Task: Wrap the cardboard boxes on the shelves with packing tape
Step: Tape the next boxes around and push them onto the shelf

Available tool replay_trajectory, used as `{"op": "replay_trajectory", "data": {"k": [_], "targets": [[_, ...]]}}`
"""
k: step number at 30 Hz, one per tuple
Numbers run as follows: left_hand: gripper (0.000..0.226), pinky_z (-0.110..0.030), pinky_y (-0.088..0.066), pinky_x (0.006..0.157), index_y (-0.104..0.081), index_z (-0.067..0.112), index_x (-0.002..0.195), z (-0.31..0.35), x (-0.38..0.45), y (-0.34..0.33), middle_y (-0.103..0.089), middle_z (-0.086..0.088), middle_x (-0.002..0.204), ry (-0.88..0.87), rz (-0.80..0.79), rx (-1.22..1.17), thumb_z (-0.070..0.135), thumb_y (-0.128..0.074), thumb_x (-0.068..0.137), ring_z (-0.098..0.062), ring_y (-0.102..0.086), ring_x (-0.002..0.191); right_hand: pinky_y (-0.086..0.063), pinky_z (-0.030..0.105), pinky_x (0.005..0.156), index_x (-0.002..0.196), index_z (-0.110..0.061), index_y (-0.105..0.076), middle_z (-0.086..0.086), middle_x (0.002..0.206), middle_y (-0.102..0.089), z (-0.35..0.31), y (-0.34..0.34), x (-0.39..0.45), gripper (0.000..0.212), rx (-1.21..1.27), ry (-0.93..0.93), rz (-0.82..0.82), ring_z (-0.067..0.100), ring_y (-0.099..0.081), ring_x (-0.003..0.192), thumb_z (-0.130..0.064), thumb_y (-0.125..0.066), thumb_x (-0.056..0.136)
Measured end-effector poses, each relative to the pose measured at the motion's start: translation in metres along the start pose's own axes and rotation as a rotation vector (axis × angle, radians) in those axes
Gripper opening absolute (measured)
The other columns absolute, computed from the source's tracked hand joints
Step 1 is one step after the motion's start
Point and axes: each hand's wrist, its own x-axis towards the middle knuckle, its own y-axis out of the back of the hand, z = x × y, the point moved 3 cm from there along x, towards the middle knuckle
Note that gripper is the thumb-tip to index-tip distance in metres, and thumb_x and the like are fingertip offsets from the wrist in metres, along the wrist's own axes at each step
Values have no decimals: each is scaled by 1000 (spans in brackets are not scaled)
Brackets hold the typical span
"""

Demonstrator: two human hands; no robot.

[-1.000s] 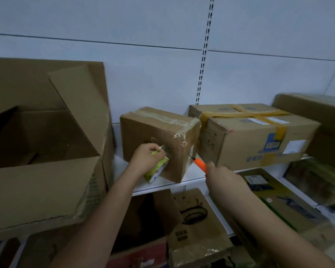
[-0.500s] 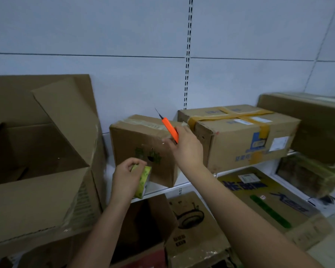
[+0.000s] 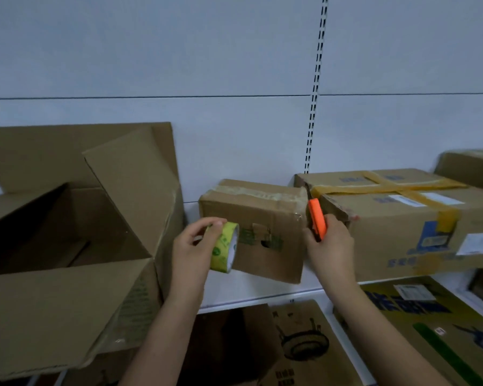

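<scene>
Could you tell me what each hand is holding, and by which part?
Left hand grips the tape roll by its rim; right hand holds the orange cutter by its lower handle.

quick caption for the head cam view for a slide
Left hand holds a yellow tape roll and right hand an orange utility knife at a small cardboard box on the shelf.

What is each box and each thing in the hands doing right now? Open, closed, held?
big box: open, flaps up, on the shelf.
small box: closed, taped over the top, a hole in its front.
wide box: closed, yellow tape crossed over it.
tape roll: held by the left hand, against the small box.
orange cutter: held by the right hand, blade out, pointing up.
</scene>
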Motion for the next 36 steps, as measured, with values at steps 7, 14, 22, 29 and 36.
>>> {"op": "replay_trajectory", "data": {"k": [7,14,22,29,36], "targets": [[15,-10,-44,76,-74,10,84,-3,45,-15,-58,20,126,6,30,-83,3,-63,91,10,-54,115,-53,37,62,109,-22,-58,-5,87,-61,-17,-16,20,34,108,-24,12,16,-61,73,-52,-55,95],[19,-5,-46,72,-70,3,76,-19,51,-12,-52,-22,134,45,30,-60,-6,-58,88,19,-61,83,-36,26,53,78,-20,-52,-1,64,-55,-4,-7,37,27,168,4,-126,13,-52,54,-37,-57,98],[14,-33,-39,105,-74,34,65,-8,-69,-42,-47,26,135,-212,-5,123,42,-74,76,-6,-45,132,-53,34,72,75,-25,-53,10,86,-63,-45,-13,79,20,229,-27,-416,22,-67,71,-14,-57,91],[19,-40,-38,109,-75,30,69,-7,-63,-29,-53,16,138,-197,-87,118,47,-69,72,-13,-50,131,-50,41,80,101,0,-69,20,93,-68,-71,-9,51,30,151,232,-376,33,-63,87,-27,-64,91],[18,-27,-45,95,-74,38,68,9,-42,-12,-48,11,125,-107,26,230,27,-76,82,4,-52,115,-52,41,81,101,-21,-70,1,97,-66,-50,-11,43,23,-49,249,-463,22,-63,92,-39,-72,86]]}}
